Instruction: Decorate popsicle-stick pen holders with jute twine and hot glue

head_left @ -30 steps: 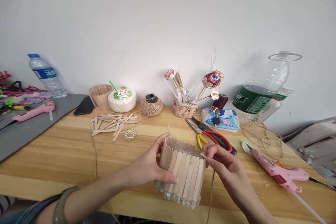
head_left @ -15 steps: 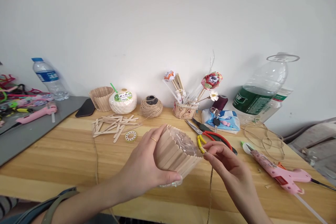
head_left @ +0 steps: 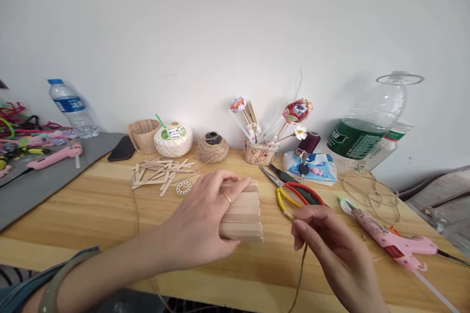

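Observation:
My left hand grips a cup covered in wooden craft sticks, lying on its side so the row of sticks faces up. A ring is on one finger of that hand. To the right, my right hand pinches the end of a jute twine, which hangs down past the table's front edge. Just beyond the right fingers lie scissors with red and yellow handles. Another length of twine runs down the table left of the cup.
Loose craft sticks, a tape roll and a twine ball sit behind my left hand. A pink glue gun lies at right. A large bottle leans on the wall; a phone lies at left.
The cup has turned in my left hand: its clear bottom faced up before, and now its stick-covered side does. My right hand has moved slightly right, away from the cup, with the twine.

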Motion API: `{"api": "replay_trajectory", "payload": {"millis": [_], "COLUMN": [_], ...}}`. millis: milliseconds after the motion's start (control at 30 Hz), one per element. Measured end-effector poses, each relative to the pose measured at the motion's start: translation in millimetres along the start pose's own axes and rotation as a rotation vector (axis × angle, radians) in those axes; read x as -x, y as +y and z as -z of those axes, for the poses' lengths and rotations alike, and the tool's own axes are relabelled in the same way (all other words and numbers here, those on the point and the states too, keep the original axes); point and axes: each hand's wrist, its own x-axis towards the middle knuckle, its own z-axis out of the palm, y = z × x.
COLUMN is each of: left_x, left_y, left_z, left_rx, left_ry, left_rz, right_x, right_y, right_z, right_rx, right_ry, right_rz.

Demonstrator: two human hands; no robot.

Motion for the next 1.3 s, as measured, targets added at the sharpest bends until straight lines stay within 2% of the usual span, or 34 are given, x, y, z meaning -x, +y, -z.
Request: {"api": "replay_trajectory", "payload": {"millis": [133, 200, 300, 367, 500, 600, 667, 733, 767, 833, 900, 967, 1133, 1200, 1300], "left_x": [-14, -22, -32, -35, -34, -22, -11, 2, 8, 17, 20, 18, 7, 5, 4], "left_y": [-4, -7, -13, -19, -28, -30, -29, -28, -27, -28, -28, -28, -21, -17, -15], "left_z": [22.0, 29.1, 29.6, 25.5, 18.0, 11.3, 2.1, -10.2, -16.5, -27.4, -34.4, -37.4, -30.5, -25.7, -23.5], "left_rx": [-0.019, 0.047, 0.185, 0.29, 0.452, 0.336, 0.281, 0.342, 0.387, 0.481, 0.546, 0.582, 0.591, 0.538, 0.484], "left_ry": [-0.242, -0.354, -0.508, -0.545, -0.441, -0.332, -0.23, -0.148, -0.144, -0.215, -0.319, -0.353, -0.185, -0.179, -0.177], "left_rz": [-0.29, -0.377, -0.369, -0.316, -0.284, -0.25, -0.164, -0.041, 0.014, 0.071, 0.076, 0.097, 0.202, 0.153, 0.043], "right_x": [-2, -4, -7, -5, 4, 14, 20, 25, 27, 29, 30, 30, 28, 26, 22], "right_y": [-2, 1, 9, 15, 26, 30, 32, 34, 34, 36, 37, 39, 39, 36, 27], "right_z": [-2, -7, -19, -29, -41, -42, -40, -38, -38, -37, -36, -36, -27, -19, -7], "right_rx": [0.051, 0.079, 0.043, -0.022, -0.071, -0.02, 0.035, 0.079, 0.09, 0.092, 0.081, 0.07, 0.11, 0.111, 0.04], "right_ry": [-0.047, -0.051, -0.017, -0.037, -0.068, -0.009, 0.008, 0.007, 0.007, 0.013, 0.018, 0.021, 0.075, 0.072, 0.001], "right_rz": [0.084, 0.08, -0.019, -0.123, -0.222, -0.217, -0.205, -0.19, -0.184, -0.185, -0.197, -0.209, -0.186, -0.163, -0.158]}}
